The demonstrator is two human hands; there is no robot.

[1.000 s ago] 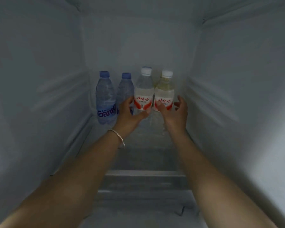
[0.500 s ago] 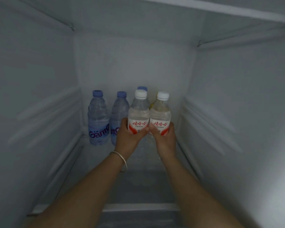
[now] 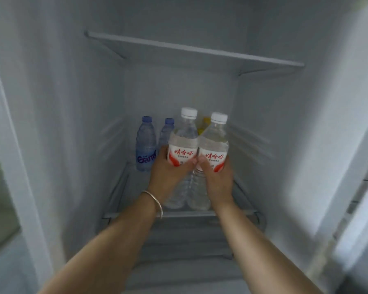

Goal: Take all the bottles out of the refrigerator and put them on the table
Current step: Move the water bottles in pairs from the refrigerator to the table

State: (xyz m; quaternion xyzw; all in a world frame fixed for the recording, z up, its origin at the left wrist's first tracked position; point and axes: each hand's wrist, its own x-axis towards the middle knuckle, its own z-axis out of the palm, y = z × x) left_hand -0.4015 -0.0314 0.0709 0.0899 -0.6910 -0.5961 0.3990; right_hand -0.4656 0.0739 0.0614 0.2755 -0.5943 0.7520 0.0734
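Observation:
Inside the refrigerator, my left hand (image 3: 168,175) grips a clear white-capped bottle (image 3: 184,136) with a red and white label. My right hand (image 3: 218,179) holds a second white-capped bottle (image 3: 215,141) of the same kind, touching the first. Both are lifted near the front of the glass shelf (image 3: 244,200). At the back left stand two blue-capped bottles, one with a blue label (image 3: 146,145) and one (image 3: 167,130) partly hidden behind my left bottle. A yellow-capped bottle (image 3: 204,124) peeks out between the two held ones.
An upper shelf (image 3: 196,49) spans the compartment above. White refrigerator walls close in left (image 3: 62,124) and right (image 3: 285,134). The open door (image 3: 365,145) stands at the right edge. A drawer front (image 3: 185,236) lies below the shelf.
Both hands closed on the two white-capped bottles and drew them forward from the back row toward the shelf's front. My view pulled back out of the compartment, revealing a yellow-capped bottle behind.

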